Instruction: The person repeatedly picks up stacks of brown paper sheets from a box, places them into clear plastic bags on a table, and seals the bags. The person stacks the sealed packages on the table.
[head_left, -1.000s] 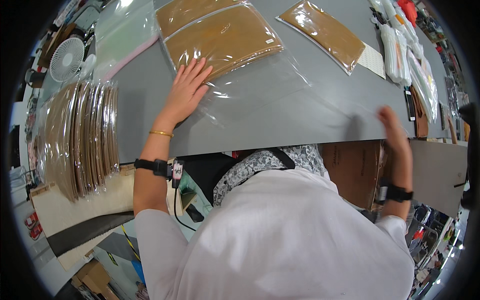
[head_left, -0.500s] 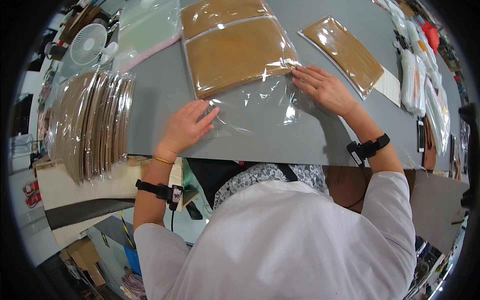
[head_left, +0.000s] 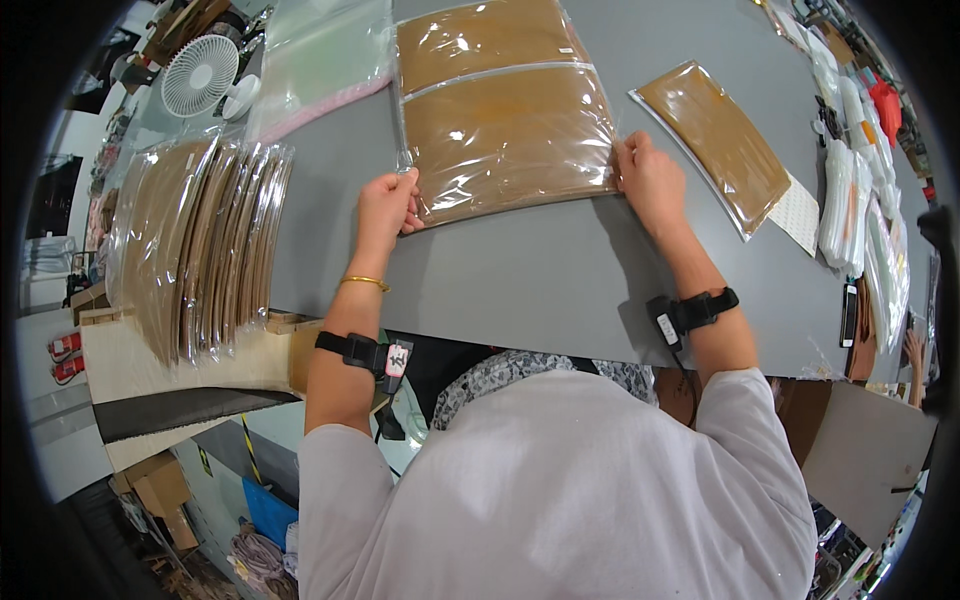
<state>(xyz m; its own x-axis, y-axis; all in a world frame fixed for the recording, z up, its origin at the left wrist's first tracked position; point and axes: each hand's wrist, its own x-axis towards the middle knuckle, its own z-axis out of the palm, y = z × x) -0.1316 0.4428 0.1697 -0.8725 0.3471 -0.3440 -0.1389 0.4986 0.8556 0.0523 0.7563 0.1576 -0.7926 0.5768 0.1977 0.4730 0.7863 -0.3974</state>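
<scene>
A large flat brown item in a clear plastic bag lies on the grey table in front of me, a pale seam crossing its upper part. My left hand pinches its near left corner between thumb and fingers. On the opposite side, my right hand grips the near right edge, its fingers closed on the plastic. The clear film now lies snug along the near edge. What is inside the bag shows only as a smooth brown sheet.
At left stands a row of several brown bagged packs. Behind it are a white fan and pale clear bags with a pink edge. At right lie a smaller brown pack, a white dotted sheet and white plastic bundles.
My hands went from resting flat at the loose film to gripping both near corners. The bag's loose film no longer spreads over the table toward me. The whole view has shifted slightly.
</scene>
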